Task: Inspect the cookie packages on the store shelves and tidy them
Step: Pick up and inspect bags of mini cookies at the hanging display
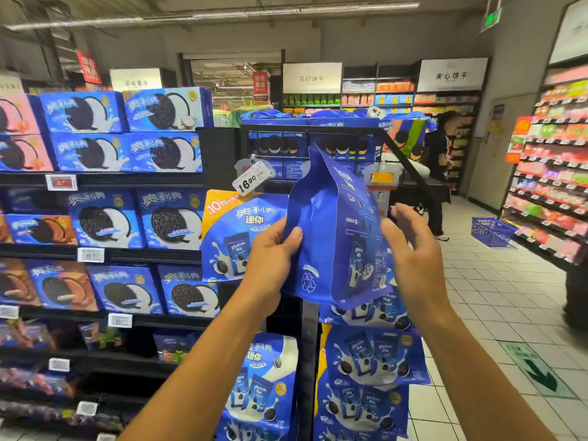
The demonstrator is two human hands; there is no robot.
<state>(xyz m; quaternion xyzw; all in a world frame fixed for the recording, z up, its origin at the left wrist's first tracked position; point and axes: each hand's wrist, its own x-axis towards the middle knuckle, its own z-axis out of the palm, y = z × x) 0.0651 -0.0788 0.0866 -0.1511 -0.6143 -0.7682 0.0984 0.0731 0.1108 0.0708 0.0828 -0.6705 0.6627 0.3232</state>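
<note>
I hold a blue cookie bag [331, 230] up in front of a hanging display rack, its side and back panel turned toward me. My left hand [270, 259] grips the bag's left edge, thumb on the front. My right hand [413, 249] is at the bag's right side with fingers loosely spread; whether it touches the bag is unclear. More of the same blue bags hang behind and below: one at left [235, 237] and several lower down [366, 377]. A price tag reading 16.90 [251, 181] sticks out above them.
Shelves on the left carry blue cookie boxes [165, 154] in rows. A tiled aisle runs right, with a blue basket [491, 230] on the floor and a person [440, 173] standing beyond. Stocked shelves [553, 186] line the right side.
</note>
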